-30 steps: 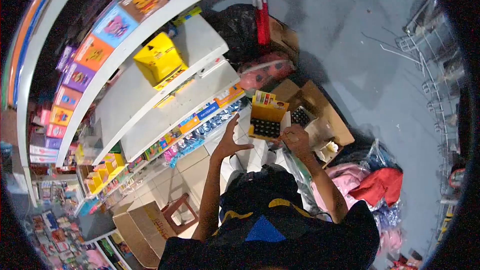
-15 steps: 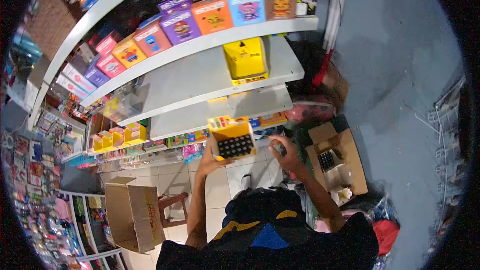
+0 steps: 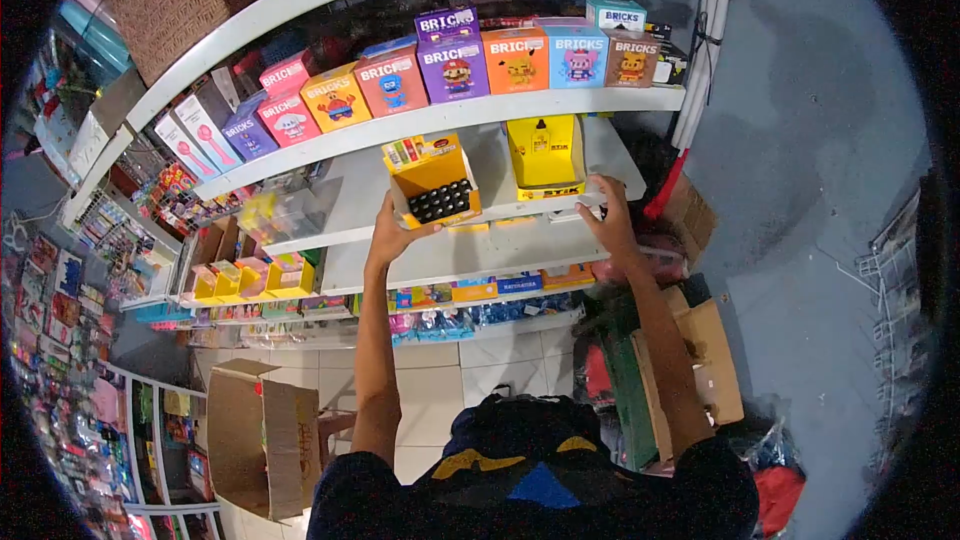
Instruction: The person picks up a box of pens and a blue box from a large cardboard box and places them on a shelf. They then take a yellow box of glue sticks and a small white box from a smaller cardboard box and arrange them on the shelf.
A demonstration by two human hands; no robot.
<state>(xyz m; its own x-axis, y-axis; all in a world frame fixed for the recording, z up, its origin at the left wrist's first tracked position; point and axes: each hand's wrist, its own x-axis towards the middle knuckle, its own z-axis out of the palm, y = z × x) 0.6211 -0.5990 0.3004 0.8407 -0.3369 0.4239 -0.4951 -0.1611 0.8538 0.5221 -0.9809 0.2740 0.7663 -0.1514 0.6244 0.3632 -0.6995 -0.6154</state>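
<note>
My left hand (image 3: 398, 232) grips the lower left side of a yellow display box (image 3: 428, 160), thumb along its front. Upright rows of black-topped sticks (image 3: 440, 202) fill the box, and its printed back panel stands up behind them. The box is held in front of the middle shelf (image 3: 350, 190). My right hand (image 3: 612, 220) is at the shelf's front edge with thumb and fingers apart, just right of a yellow tray-like box marked STIK (image 3: 547, 160). That STIK box sits on the shelf with its open front facing me.
Boxes marked BRICKS (image 3: 458, 70) line the shelf above. Lower shelves carry small yellow bins (image 3: 290, 278) and packaged goods. An open carton (image 3: 715, 350) stands at lower right, another carton (image 3: 290, 430) at lower left. White pipes (image 3: 700, 80) run down the shelf's right side.
My left hand has raised the display box up and forward to the middle shelf. My right hand has moved forward to the shelf edge beside the STIK box. The view has shifted.
</note>
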